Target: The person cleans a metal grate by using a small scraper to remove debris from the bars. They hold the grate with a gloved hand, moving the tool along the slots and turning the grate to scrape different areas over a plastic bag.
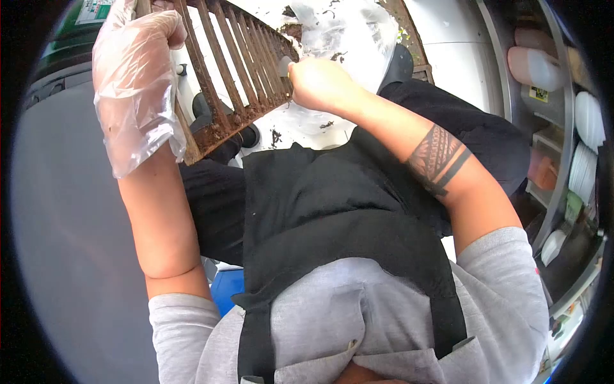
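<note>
Left hand (137, 83) in clear plastic glove, clamped on upper left edge of rusty metal grate (236, 77). Grate held tilted above lap, over black apron (332, 205). Right hand (320, 83) bare, fingers pinched on small pale tool (284, 66) touching grate's right edge. Clear plastic sheet (345, 32) with dark debris behind. White plates (588, 121) on shelf, far right.

No legible text; labels on green container (94, 9) and shelf jug (539, 94) too blurred

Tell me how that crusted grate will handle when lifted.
The grate looks stiff: its bars run straight though the gloved left hand holds only one edge. Probably heavy for its size, being thick metal. The brown crust may flake, so the grip could slip.
</note>
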Motion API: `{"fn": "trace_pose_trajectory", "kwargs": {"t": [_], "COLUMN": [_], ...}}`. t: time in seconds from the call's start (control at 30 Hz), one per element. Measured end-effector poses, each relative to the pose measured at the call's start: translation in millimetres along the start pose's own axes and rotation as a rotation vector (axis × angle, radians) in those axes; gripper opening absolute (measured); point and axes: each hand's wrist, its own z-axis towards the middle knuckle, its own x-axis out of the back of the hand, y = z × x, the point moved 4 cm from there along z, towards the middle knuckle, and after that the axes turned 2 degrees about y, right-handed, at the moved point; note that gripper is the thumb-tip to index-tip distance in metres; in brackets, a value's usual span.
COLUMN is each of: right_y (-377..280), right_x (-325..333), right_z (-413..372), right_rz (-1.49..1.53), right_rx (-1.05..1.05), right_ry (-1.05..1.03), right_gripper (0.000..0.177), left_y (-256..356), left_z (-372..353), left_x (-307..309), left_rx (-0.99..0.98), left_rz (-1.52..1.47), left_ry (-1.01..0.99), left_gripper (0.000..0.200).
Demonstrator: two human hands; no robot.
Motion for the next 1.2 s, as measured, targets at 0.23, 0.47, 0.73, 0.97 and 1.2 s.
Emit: {"fn": "trace_pose_trajectory", "kwargs": {"t": [0.23,0.47,0.73,0.97,1.2], "right_y": [-3.4,-8.1,-3.1,-8.2,39.1], "right_x": [16.3,25.1,26.9,14.5,-8.9], "right_z": [28.3,53.7,54.0,25.6,47.0], "right_rz": [-0.05,-0.022,-0.023,0.004,0.6], "right_rx": [0.03,0.041,0.023,0.015,-0.275], "right_ry": [0.001,-0.027,0.011,-0.03,0.324], "right_gripper": [0.024,0.022,0.023,0.022,0.038], "left_y": [-2.4,27.9,-26.4,-20.1,-30.2], "left_z": [3.0,-16.7,20.2,18.6,25.5], "left_x": [-2.8,-23.8,2.1,-1.7,12.7], "left_rx": [-0.012,-0.222,-0.143,-0.093,-0.03], "left_rz": [-0.037,-0.296,-0.09,-0.243,-0.139], "left_ry": [-0.024,0.03,-0.047,-0.047,-0.126], "left_gripper": [0.069,0.073,0.081,0.082,0.079]}}
